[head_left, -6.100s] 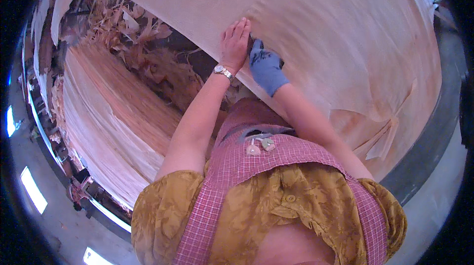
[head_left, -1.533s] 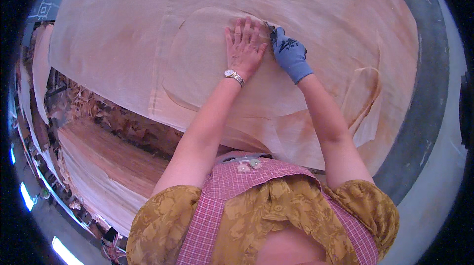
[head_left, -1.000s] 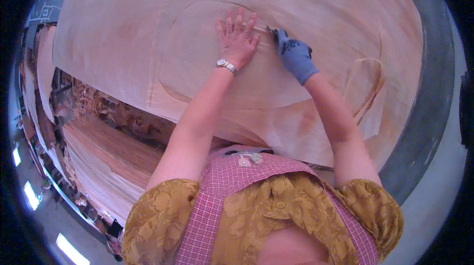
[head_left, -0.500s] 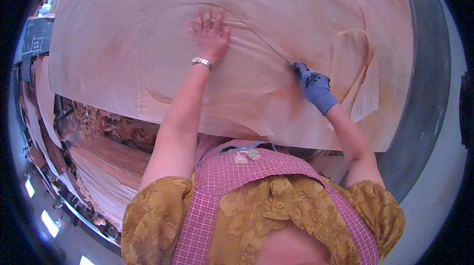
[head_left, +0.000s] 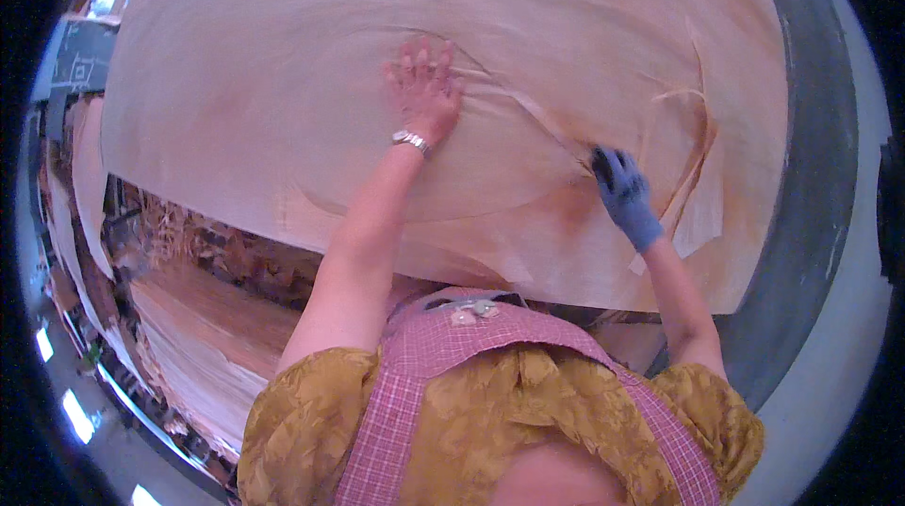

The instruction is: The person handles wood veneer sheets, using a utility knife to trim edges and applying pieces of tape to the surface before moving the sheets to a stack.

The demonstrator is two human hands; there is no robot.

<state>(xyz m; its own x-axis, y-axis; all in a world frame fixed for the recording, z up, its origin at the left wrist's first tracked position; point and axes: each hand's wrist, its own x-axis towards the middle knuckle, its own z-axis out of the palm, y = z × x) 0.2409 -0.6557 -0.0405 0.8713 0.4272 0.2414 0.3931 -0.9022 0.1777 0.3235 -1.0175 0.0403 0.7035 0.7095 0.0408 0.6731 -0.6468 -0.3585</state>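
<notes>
A large, pale wood veneer sheet [head_left: 236, 63] lies spread in front of me, with reddish stains in places. My left hand [head_left: 426, 96], bare and with a metal-banded watch [head_left: 410, 139] at the wrist, presses flat on it, fingers spread. My right hand [head_left: 624, 193], in a blue glove, is closed at the lower right end of a long slit [head_left: 537, 112] in the veneer. Something dark shows at its fingertips; whether it is a tool or the glove's coating cannot be made out. The slit runs from beside my left fingertips toward the glove.
Loose veneer strips [head_left: 699, 143] curl on the sheet to the right of my glove. A dark green border [head_left: 815, 129] runs along the right side. At lower left, under the sheet's edge, are veneer scraps [head_left: 203, 247] and a stack of veneer [head_left: 203, 318].
My gloved right hand has moved slightly right and toward me, and the slit's edges stand wider apart. The whole view has shifted a little; my left hand still lies flat on the sheet.
</notes>
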